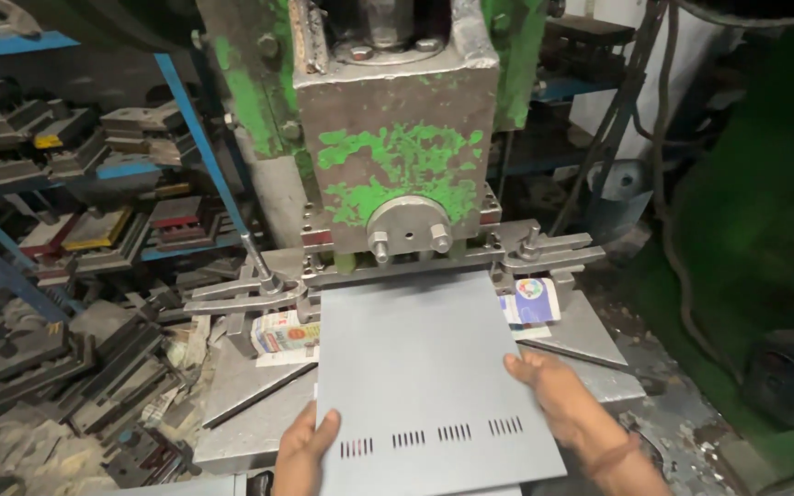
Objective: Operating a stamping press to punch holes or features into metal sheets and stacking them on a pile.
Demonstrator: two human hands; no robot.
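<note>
Workshop, green press [397,119], grey slotted sheet [415,367], blue shelving [199,138]

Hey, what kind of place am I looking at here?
Most likely a small metal stamping workshop: a worn green press, blue racks of steel dies, and a grey slotted metal sheet held at the press by the left hand and right hand.

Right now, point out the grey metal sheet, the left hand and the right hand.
grey metal sheet [415,367]: head view, bare middle of its flat face.
left hand [300,450]: head view, back of hand at the sheet's near-left edge.
right hand [544,386]: head view, knuckles on the sheet's right edge.
</note>
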